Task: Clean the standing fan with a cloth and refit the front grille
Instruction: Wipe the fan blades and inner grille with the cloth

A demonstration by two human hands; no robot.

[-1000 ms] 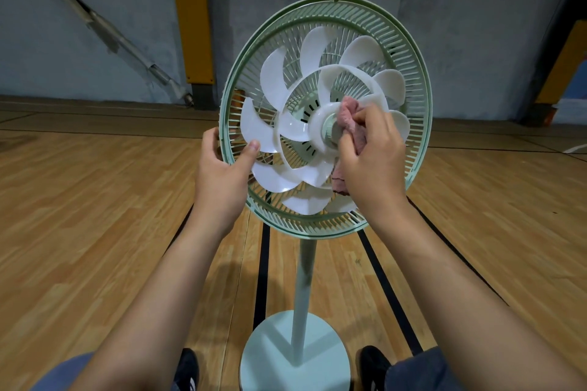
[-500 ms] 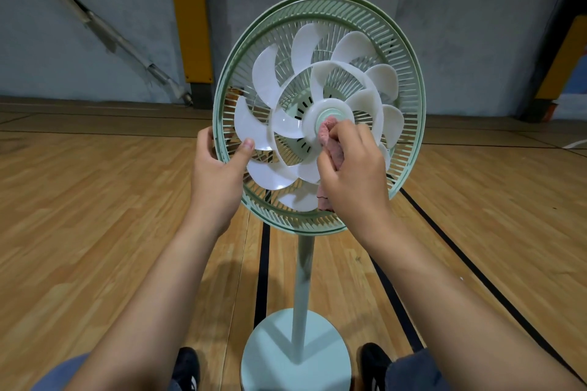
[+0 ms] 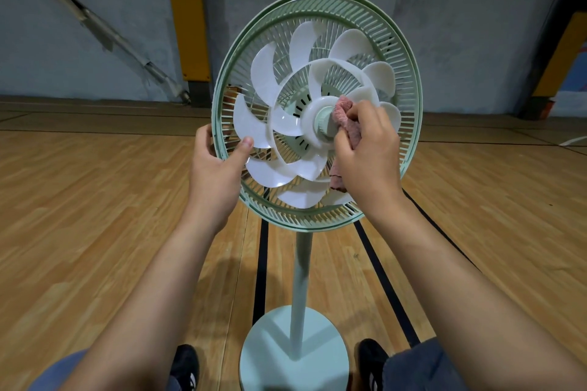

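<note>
A pale green standing fan (image 3: 409, 79) faces me with no front grille on it, so its white blades (image 3: 266, 73) are bare. My left hand (image 3: 216, 168) grips the left rim of the rear grille, thumb resting on a blade tip. My right hand (image 3: 368, 149) holds a pink cloth (image 3: 344, 114) pressed against the right side of the green centre hub (image 3: 324, 120). Part of the cloth hangs below my palm. The front grille is not in view.
The fan's pole (image 3: 300, 289) rises from a round pale base (image 3: 295, 355) on the wooden floor (image 3: 95, 216), between my two black shoes. A grey wall with yellow padded posts (image 3: 189, 32) stands behind. A pipe leans along the wall at left.
My right hand moved the cloth down below the hub, then back up to the hub's right side. The blades turned slightly. My left hand kept its hold on the rim.
</note>
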